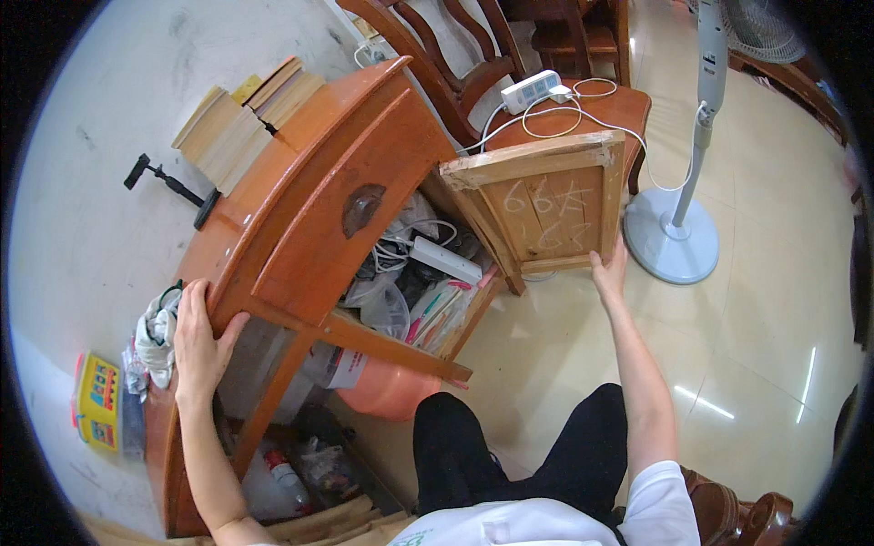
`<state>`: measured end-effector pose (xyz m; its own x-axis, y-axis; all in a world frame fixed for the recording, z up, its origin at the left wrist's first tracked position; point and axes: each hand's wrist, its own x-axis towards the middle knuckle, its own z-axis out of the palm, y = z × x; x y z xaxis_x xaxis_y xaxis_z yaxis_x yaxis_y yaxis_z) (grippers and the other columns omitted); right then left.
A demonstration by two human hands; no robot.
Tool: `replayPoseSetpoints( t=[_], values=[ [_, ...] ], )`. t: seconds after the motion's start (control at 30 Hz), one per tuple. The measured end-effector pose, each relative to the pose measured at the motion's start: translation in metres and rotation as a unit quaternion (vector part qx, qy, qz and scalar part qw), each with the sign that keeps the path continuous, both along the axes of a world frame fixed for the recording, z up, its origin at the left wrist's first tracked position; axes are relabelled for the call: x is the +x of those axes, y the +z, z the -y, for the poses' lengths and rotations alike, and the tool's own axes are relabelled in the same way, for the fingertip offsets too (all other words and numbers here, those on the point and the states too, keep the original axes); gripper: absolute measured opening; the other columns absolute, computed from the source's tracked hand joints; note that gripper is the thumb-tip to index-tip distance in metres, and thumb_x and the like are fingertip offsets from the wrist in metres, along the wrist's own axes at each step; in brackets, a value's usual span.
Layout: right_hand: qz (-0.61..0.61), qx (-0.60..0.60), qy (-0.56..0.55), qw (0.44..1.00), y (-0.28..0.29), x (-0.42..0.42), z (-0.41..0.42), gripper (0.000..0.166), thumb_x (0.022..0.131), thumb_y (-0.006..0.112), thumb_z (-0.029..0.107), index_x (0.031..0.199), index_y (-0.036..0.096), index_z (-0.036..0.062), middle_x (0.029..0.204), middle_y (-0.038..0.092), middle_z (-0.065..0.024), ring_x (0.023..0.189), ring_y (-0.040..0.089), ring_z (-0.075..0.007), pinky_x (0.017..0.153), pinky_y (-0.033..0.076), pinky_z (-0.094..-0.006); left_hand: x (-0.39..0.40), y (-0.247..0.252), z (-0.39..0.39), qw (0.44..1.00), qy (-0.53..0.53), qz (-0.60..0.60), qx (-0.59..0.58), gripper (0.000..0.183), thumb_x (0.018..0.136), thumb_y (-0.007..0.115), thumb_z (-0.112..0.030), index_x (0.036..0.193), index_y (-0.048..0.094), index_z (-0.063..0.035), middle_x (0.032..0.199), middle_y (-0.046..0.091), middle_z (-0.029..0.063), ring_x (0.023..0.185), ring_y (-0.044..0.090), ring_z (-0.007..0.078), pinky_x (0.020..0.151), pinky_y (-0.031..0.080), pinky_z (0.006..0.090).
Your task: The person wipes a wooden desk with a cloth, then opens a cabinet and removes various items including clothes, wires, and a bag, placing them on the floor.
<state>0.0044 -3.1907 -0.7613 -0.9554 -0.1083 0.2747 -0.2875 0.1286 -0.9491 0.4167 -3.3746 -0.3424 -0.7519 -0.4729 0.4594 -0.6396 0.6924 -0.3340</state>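
Observation:
My right hand (609,273) grips the free edge of a wooden cabinet door (546,205), which stands swung out from the desk and bears chalk writing on its inner face. My left hand (205,341) rests on the front edge of the wooden desk (300,157), its thumb spread from the fingers. Behind the door, the compartment shows a white power strip (445,261), white cables, a clear plastic container (386,310) and a stack of papers (440,310). Above it, the drawer (355,205) with a dark pull is closed.
Books (225,140), a black phone stand (174,184) and a white cloth item (157,334) sit on the desktop. A wooden chair (614,112) bearing another power strip (531,91) is behind the door, beside a fan base (672,235). Under the desk are a pink tub (389,396) and a bottle (287,478).

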Motion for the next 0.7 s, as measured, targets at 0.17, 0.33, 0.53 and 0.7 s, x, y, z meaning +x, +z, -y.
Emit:
replayPoseSetpoints(
  t=[0.17,0.33,0.53,0.7],
  values=[
    [0.134,0.099,0.137,0.976,-0.065,0.060,0.033,0.023,0.072,0.052,0.009,0.091,0.059,-0.0015,0.083,0.061,-0.0180,0.078,0.058,-0.0299,0.070,0.046,-0.0363,-0.007,-0.010,0.007,0.999,-0.011,-0.006,-0.046,0.057,0.069,0.068,-0.016,0.116,0.040,0.0001,0.112,0.049,0.0176,0.104,0.048,0.0343,0.088,0.039,0.0379],
    [0.076,0.161,0.535,0.826,-0.066,0.177,0.074,0.024,0.074,0.053,0.015,0.092,0.061,0.0014,0.086,0.062,-0.0188,0.081,0.059,-0.0314,0.075,0.046,-0.0368,-0.004,-0.012,0.013,0.997,0.004,0.002,-0.075,0.061,0.066,0.070,-0.009,0.118,0.039,-0.0011,0.115,0.048,0.0177,0.105,0.047,0.0344,0.089,0.039,0.0376],
    [0.086,0.176,0.641,0.742,-0.040,0.217,0.106,0.028,0.075,0.054,0.019,0.098,0.059,0.0038,0.091,0.060,-0.0205,0.085,0.058,-0.0328,0.075,0.045,-0.0392,-0.015,-0.016,0.017,0.995,0.000,-0.010,-0.097,0.062,0.063,0.068,-0.004,0.118,0.041,-0.0020,0.115,0.049,0.0174,0.105,0.048,0.0343,0.090,0.039,0.0378],
    [-0.043,0.074,0.484,0.871,0.015,0.182,0.162,0.039,0.075,0.056,0.019,0.107,0.051,-0.0032,0.101,0.055,-0.0244,0.093,0.053,-0.0388,0.080,0.043,-0.0424,-0.009,-0.019,0.019,0.995,0.009,-0.003,-0.102,0.065,0.060,0.067,0.000,0.119,0.041,-0.0015,0.116,0.049,0.0172,0.106,0.047,0.0345,0.091,0.038,0.0382]
  ],
)
